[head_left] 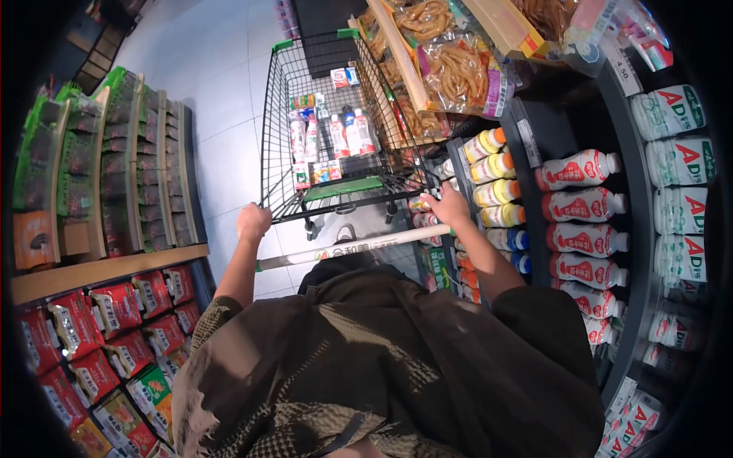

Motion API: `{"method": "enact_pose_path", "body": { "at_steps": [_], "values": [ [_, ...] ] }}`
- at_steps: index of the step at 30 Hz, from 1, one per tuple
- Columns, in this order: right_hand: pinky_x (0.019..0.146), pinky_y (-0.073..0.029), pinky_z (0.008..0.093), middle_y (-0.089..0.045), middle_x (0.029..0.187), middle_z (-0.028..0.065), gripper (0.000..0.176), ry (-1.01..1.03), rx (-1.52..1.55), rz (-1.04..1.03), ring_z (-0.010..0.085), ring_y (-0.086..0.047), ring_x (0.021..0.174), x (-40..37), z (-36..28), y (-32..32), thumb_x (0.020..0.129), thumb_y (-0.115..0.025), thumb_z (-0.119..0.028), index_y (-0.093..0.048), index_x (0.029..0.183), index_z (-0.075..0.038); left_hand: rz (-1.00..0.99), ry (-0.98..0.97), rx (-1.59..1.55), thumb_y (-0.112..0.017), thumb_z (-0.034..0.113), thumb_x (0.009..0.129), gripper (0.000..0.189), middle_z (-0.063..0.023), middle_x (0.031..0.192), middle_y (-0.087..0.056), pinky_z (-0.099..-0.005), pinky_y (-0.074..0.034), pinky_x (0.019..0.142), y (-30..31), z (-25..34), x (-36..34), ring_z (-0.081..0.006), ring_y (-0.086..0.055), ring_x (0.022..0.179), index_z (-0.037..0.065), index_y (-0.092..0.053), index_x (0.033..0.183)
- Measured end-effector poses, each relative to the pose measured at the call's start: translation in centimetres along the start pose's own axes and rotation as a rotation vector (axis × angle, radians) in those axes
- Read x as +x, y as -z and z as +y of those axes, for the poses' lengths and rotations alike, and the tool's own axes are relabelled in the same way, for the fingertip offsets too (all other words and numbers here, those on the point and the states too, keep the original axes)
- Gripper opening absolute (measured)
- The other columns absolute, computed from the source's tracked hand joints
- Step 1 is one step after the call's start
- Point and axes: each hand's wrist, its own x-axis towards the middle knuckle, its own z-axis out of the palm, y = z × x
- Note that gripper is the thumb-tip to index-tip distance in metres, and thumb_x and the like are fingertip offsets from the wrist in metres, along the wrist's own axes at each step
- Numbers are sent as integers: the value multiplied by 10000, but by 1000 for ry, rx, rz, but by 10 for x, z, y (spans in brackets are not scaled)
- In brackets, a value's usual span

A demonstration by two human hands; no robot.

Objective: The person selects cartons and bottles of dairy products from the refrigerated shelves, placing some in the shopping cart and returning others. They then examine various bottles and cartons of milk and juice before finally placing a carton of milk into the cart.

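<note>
A black wire shopping cart (pixel 267 145) with green plastic corners stands in front of me. My left hand (pixel 253 222) is closed on its near left side, at the end of the frame. On the near right corner my right hand (pixel 448 208) is closed, thumb on top. The pale handle bar (pixel 397 240) with printed lettering runs between my forearms, nearer my body, and neither hand is on it. Inside the basket lie several white-and-red bottles (pixel 338 136) and small packs, with a red-and-white carton (pixel 339 78) toward the far end.
Shelves of red-and-white bottles (pixel 584 204) and yellow bottles (pixel 495 166) line the right side, close to my right arm. Above them hang bagged snacks (pixel 456 74). On the left stands a rack of red packets (pixel 116 308). Tiled floor (pixel 221 99) stretches ahead.
</note>
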Motion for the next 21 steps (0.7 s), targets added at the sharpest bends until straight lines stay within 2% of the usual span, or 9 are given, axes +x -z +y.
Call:
{"method": "enact_pose_path", "body": {
  "at_steps": [13,16,21],
  "values": [
    [866,-537,508,-711,1042,260,645,-7,25,-30,434,-683,1008,-12,2,8,853,-731,-539,-576,1118,28,-26,-9,-56,-588,317,927,431,-305,1101,-697,-486,-549,938,9,13,-17,-429,-685,1058,-73,-702,1073],
    [862,-536,513,-710,1034,268,655,-14,28,-37,442,-682,1000,-8,-2,11,854,-722,-552,-574,1116,30,53,-48,-19,-584,311,929,428,-308,1064,-703,-486,-558,918,-6,6,3,-433,-695,1021,-83,-706,1040],
    [869,-534,515,-707,1042,275,659,-8,49,-45,448,-678,1009,-4,-3,1,854,-721,-550,-571,1124,32,-3,-44,-19,-582,306,932,433,-315,1080,-697,-477,-550,940,10,10,7,-445,-685,1039,-87,-694,1076]
  ]
}}
